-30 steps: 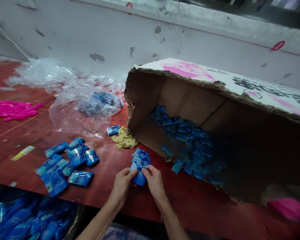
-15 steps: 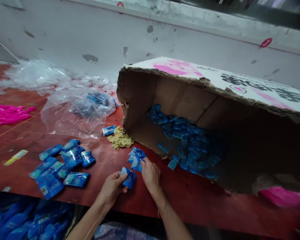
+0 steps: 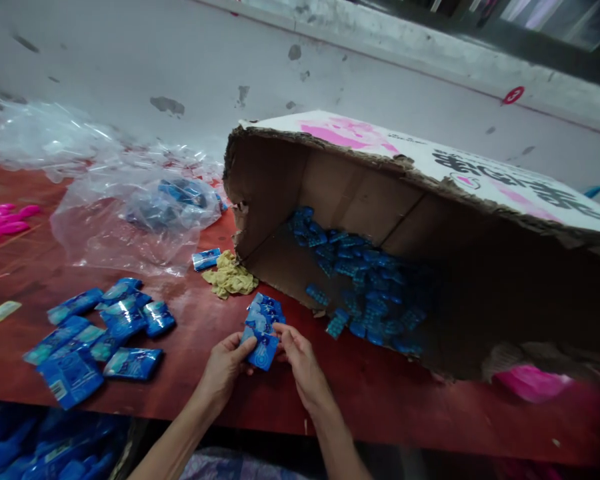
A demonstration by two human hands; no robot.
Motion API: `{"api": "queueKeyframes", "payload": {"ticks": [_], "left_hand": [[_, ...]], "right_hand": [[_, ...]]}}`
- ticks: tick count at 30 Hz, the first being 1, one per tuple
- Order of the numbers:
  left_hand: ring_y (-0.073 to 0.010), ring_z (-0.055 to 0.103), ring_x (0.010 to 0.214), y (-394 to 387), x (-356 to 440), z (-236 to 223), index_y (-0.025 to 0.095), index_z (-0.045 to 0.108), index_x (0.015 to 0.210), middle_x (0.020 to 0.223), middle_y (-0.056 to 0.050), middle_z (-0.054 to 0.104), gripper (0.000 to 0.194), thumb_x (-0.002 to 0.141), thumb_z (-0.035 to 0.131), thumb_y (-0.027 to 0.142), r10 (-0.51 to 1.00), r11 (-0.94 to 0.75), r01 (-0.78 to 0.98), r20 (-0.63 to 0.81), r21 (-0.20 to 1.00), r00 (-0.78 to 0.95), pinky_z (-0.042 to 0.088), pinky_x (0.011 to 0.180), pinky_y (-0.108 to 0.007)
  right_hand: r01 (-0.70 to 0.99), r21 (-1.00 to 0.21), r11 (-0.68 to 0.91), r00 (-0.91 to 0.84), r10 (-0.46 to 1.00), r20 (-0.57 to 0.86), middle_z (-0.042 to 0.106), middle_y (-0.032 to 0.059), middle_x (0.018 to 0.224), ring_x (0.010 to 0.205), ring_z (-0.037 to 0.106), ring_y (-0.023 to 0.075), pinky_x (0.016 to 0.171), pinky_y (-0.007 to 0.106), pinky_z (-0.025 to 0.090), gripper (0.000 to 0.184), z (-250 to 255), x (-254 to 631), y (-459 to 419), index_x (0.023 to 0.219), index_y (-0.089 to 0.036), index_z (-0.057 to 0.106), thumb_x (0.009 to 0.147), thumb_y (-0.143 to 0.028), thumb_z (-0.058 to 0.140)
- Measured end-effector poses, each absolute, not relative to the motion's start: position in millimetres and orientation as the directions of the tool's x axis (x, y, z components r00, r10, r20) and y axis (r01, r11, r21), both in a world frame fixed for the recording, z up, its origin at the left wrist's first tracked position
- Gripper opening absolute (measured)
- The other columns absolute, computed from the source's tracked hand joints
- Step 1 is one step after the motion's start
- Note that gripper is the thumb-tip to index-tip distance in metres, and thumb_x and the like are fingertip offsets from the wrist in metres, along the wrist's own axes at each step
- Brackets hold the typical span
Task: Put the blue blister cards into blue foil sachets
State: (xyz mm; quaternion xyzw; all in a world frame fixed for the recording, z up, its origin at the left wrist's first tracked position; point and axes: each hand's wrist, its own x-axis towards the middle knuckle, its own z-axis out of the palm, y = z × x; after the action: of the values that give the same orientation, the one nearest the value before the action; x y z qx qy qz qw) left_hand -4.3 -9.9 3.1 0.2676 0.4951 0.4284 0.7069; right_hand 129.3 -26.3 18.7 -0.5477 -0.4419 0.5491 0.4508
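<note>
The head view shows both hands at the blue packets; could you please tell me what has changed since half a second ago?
The left hand has moved its blue packet slightly rightward. The right hand has drawn back from the blue pieces beyond, to the held packet's right side; whether it grips is unclear. The cardboard box and yellow cloth stay put.

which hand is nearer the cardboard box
Right: the right hand is just in front of the cardboard box; the left hand is farther from it, over to the left.
</note>
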Motion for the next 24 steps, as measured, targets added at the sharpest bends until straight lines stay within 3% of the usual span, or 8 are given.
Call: {"api": "queueKeyframes", "payload": {"ticks": [3, 7, 15, 19, 24], "left_hand": [[-0.0076, 0.048, 0.041, -10.4, -3.0, 4.8, 0.013, 0.059, 0.062, 0.05, 0.002, 0.058, 0.027, 0.054, 0.075, 0.033, 0.863, 0.501, -0.343, -0.488, 0.795, 0.132, 0.037, 0.037, -0.018], [-0.0073, 0.048, 0.04, -11.8, 3.0, 8.9, 0.012, 0.062, 0.064, 0.051, 0.002, 0.059, 0.028, 0.051, 0.076, 0.032, 0.835, 0.55, -0.379, -0.504, 0.744, 0.222, 0.037, 0.038, -0.018], [-0.0077, 0.049, 0.041, -19.1, 16.7, 8.3, 0.011, 0.064, 0.062, 0.049, 0.001, 0.06, 0.033, 0.046, 0.078, 0.036, 0.83, 0.549, -0.41, -0.533, 0.729, 0.164, 0.04, 0.039, -0.019], [-0.0092, 0.051, 0.04, -22.6, 15.6, 10.4, 0.01, 0.064, 0.062, 0.051, -0.002, 0.062, 0.034, 0.049, 0.077, 0.039, 0.775, 0.631, -0.35, -0.552, 0.692, 0.307, 0.038, 0.037, -0.02], [-0.01, 0.052, 0.04, -24.0, 13.9, 15.0, 0.011, 0.06, 0.058, 0.045, -0.002, 0.058, 0.036, 0.054, 0.073, 0.044, 0.762, 0.647, -0.325, -0.566, 0.69, 0.316, 0.035, 0.037, -0.019]], "right_hand": [[-0.07, -0.978, -0.195, 0.041, 0.979, -0.198, 0.061, 0.0003, 0.071, 0.061, 0.053, 0.0119, 0.059, 0.022, 0.043, 0.026, 16.4, 128.2, -26.0, 0.087, -0.016, 0.063, 0.074, -0.036, 0.056], [-0.037, -0.978, -0.204, 0.128, 0.97, -0.207, 0.046, -0.0055, 0.051, 0.045, 0.037, 0.0076, 0.045, 0.019, 0.033, 0.019, 12.3, 123.9, -26.6, 0.061, -0.016, 0.054, 0.073, -0.03, 0.051], [0.071, -0.982, -0.175, 0.182, 0.97, -0.16, 0.037, -0.0073, 0.051, 0.047, 0.032, 0.0077, 0.044, 0.018, 0.026, 0.024, 14.8, 126.6, -37.0, 0.058, -0.018, 0.043, 0.079, -0.03, 0.045], [0.183, -0.976, -0.121, 0.037, 0.992, -0.116, 0.035, -0.0076, 0.051, 0.048, 0.032, 0.0072, 0.045, 0.018, 0.026, 0.029, 25.9, 143.1, -39.4, 0.057, -0.017, 0.045, 0.082, -0.032, 0.044], [0.375, -0.927, -0.025, -0.085, 0.994, -0.062, 0.038, -0.0065, 0.051, 0.05, 0.036, 0.0078, 0.046, 0.018, 0.028, 0.038, 41.3, 158.0, -38.3, 0.057, -0.016, 0.051, 0.087, -0.036, 0.038]]}}
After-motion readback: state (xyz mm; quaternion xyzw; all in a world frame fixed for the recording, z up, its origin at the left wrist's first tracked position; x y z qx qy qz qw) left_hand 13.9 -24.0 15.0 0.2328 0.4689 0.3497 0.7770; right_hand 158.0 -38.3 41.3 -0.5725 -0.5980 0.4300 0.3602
